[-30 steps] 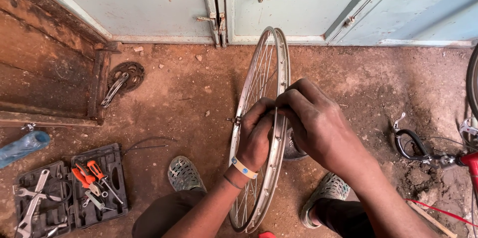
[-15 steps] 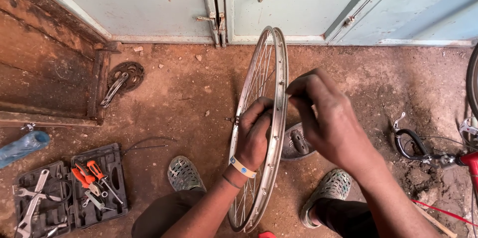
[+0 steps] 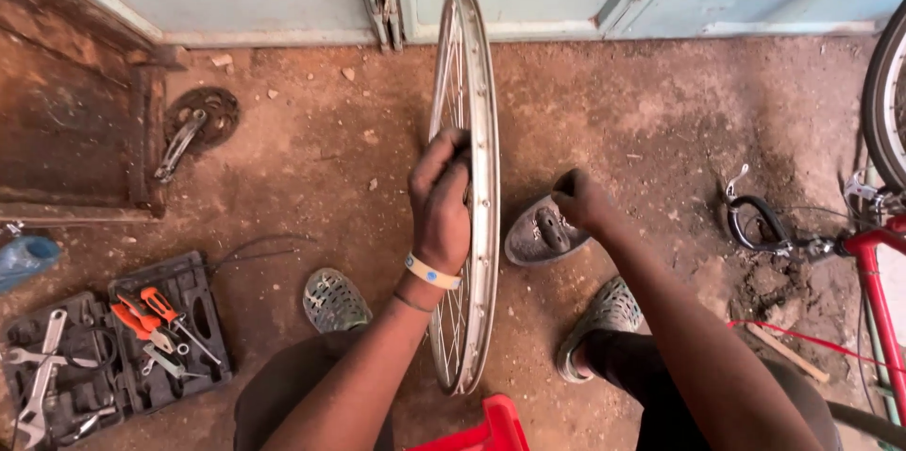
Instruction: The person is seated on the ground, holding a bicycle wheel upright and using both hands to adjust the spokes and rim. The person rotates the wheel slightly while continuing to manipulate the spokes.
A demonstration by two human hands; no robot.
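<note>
Far left on the dirt floor [image 3: 311,187]: black tool case [image 3: 113,347], open, orange-handled pliers [image 3: 142,311] inside. Your left hand [image 3: 440,198] is closed around the silver wheel rim [image 3: 483,225], which stands upright between your knees. Just right of it, your right hand [image 3: 578,198] is pinched shut over a grey dish-shaped part [image 3: 538,234]; can't tell what it holds. Red bike frame [image 3: 878,291] at far right.
</note>
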